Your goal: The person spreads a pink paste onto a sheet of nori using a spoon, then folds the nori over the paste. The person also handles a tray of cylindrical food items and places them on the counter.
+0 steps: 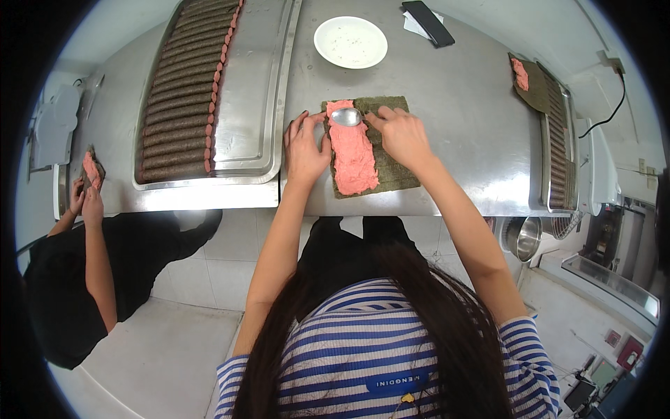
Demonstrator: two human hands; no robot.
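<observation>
A sheet of dark green seaweed (394,150) lies on the steel table before me. Pink minced paste (354,162) covers a long strip along its left part. My right hand (401,136) is closed on a spoon (346,116), whose bowl rests on the paste near the strip's far end. The handle is mostly hidden by my fingers. My left hand (306,150) lies flat at the sheet's left edge, fingers apart, with a fingertip close to the paste's far corner.
A metal tray (251,164) of seaweed rolls (183,105) stands at left. Beyond the sheet are a white bowl (350,42) and a black phone (428,24). More rolls fill a tray (558,202) at right. A co-worker (77,279) at far left handles a paste-covered piece.
</observation>
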